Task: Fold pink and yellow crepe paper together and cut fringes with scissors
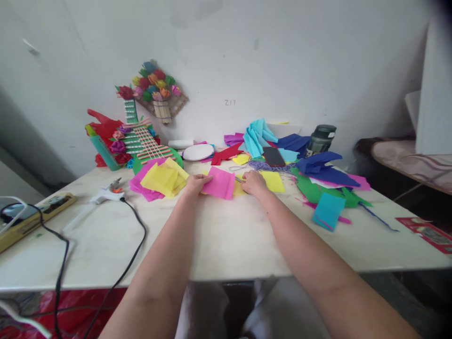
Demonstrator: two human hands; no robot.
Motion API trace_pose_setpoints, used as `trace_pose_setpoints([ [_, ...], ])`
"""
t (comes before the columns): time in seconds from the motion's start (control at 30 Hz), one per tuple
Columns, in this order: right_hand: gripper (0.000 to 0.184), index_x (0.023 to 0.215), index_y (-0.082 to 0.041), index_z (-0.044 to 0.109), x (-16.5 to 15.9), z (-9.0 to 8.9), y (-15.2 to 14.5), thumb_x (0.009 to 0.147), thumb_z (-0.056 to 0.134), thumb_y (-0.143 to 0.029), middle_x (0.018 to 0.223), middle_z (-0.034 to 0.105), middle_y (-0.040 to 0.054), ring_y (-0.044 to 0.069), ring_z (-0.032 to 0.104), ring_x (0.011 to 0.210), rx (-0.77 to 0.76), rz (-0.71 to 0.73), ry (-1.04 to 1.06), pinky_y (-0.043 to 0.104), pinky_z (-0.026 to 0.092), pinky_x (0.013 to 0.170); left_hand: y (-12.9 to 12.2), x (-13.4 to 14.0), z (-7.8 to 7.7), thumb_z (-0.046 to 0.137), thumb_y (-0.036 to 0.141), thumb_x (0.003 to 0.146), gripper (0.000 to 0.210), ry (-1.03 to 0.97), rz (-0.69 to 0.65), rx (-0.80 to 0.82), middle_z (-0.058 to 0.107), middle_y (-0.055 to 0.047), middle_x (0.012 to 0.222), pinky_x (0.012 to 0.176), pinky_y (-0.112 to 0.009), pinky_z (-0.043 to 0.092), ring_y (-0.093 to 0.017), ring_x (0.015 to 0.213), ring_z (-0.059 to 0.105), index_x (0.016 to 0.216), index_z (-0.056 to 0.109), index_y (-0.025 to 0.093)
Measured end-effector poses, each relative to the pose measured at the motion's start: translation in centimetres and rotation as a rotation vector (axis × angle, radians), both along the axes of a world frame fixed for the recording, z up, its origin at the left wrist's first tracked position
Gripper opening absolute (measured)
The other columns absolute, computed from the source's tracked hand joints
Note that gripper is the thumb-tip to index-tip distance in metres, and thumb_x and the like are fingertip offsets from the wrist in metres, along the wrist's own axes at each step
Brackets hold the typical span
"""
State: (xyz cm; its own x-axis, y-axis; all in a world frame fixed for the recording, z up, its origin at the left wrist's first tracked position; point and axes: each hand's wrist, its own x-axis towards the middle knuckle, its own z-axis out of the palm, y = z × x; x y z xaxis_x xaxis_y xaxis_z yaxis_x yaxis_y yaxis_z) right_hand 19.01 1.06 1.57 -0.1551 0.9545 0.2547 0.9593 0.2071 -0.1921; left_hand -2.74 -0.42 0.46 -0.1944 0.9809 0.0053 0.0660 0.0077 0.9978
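Pink paper (219,183), left edge pinched in grip of left hand (196,184), right hand (254,181) just beside, grip unclear

A pale, smooth-topped table (229,245) carries a yellow-sided power strip (26,224) at its left end, a white glue gun (109,194), magenta paper (139,183) under yellow sheets (162,180), a flat yellow square (274,181) near the middle, green crepe paper (310,188) and a red printed card (429,234) by the right edge.
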Motion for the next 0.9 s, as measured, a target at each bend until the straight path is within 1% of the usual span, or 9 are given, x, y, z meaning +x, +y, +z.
trace_pose_setpoints([
  [0.1, 0.030, 0.102, -0.017, 0.065, -0.1, 0.1, -0.2, 0.078, 0.050, -0.028, 0.109, 0.059, 0.0127, 0.025, 0.050, 0.102, -0.024, 0.028, -0.057, 0.033, 0.038, 0.081, -0.1, 0.1, 0.2, 0.078, 0.041, 0.043, 0.039, -0.044, 0.003, -0.024, 0.057, 0.000, 0.053, 0.046, -0.023, 0.041, -0.012, 0.048, 0.054, 0.062, 0.057, 0.014],
  [0.2, 0.030, 0.101, -0.018, 0.065, -0.2, 0.0, -0.3, 0.079, 0.049, -0.032, 0.107, 0.059, 0.0127, 0.026, 0.049, 0.103, -0.007, 0.036, -0.089, 0.034, 0.038, 0.082, 0.0, 0.1, 0.0, 0.078, 0.040, 0.042, 0.038, -0.056, 0.016, -0.027, 0.057, 0.000, 0.052, 0.045, -0.023, 0.041, -0.011, 0.047, 0.053, 0.061, 0.056, 0.014],
  [0.3, 0.030, 0.104, -0.016, 0.063, -0.6, -0.1, -0.4, 0.078, 0.049, -0.024, 0.108, 0.056, 0.0141, 0.027, 0.049, 0.101, 0.006, 0.036, -0.116, 0.034, 0.038, 0.081, 0.5, 0.1, -0.4, 0.077, 0.040, 0.044, 0.036, 0.009, 0.061, -0.007, 0.058, 0.000, 0.052, 0.045, -0.022, 0.040, -0.011, 0.046, 0.051, 0.059, 0.056, 0.014],
  [0.4, 0.032, 0.108, -0.015, 0.061, -1.0, -0.1, -0.3, 0.079, 0.047, -0.017, 0.110, 0.053, 0.0156, 0.027, 0.049, 0.101, 0.008, 0.040, -0.141, 0.034, 0.038, 0.082, 1.1, -0.1, -0.8, 0.075, 0.041, 0.048, 0.033, 0.141, 0.124, 0.011, 0.057, 0.000, 0.052, 0.043, -0.020, 0.037, -0.010, 0.046, 0.050, 0.059, 0.058, 0.015],
  [0.47, 0.033, 0.110, -0.015, 0.059, -1.1, -0.2, -0.2, 0.080, 0.046, -0.015, 0.111, 0.051, 0.0160, 0.027, 0.048, 0.102, 0.009, 0.034, -0.141, 0.034, 0.038, 0.082, 1.3, -0.1, -0.9, 0.073, 0.039, 0.050, 0.029, 0.202, 0.155, 0.021, 0.055, 0.001, 0.050, 0.043, -0.020, 0.034, -0.009, 0.046, 0.048, 0.057, 0.058, 0.015],
  [0.53, 0.034, 0.112, -0.015, 0.058, -1.0, -0.2, 0.0, 0.081, 0.044, -0.013, 0.112, 0.050, 0.0165, 0.028, 0.047, 0.103, 0.007, 0.024, -0.135, 0.034, 0.038, 0.082, 1.2, -0.1, -0.8, 0.072, 0.037, 0.052, 0.026, 0.215, 0.176, 0.027, 0.053, 0.002, 0.048, 0.043, -0.020, 0.034, -0.009, 0.045, 0.046, 0.055, 0.057, 0.016],
  [0.7, 0.036, 0.112, -0.012, 0.058, 0.7, 0.0, 0.3, 0.078, 0.046, -0.010, 0.114, 0.049, 0.0183, 0.029, 0.047, 0.104, -0.008, -0.002, -0.120, 0.035, 0.038, 0.083, 0.9, 0.1, -0.5, 0.071, 0.033, 0.055, 0.024, 0.172, 0.196, 0.022, 0.051, 0.003, 0.047, 0.042, -0.019, 0.033, -0.008, 0.043, 0.044, 0.053, 0.054, 0.016],
  [0.9, 0.038, 0.114, -0.010, 0.058, 3.7, -0.1, 0.9, 0.078, 0.044, -0.011, 0.112, 0.053, 0.0183, 0.030, 0.048, 0.103, -0.004, -0.161, -0.105, 0.036, 0.039, 0.083, 1.1, 0.0, -0.8, 0.070, 0.034, 0.055, 0.024, 0.154, 0.190, 0.022, 0.053, 0.001, 0.049, 0.043, -0.021, 0.035, -0.010, 0.044, 0.047, 0.054, 0.053, 0.017],
])
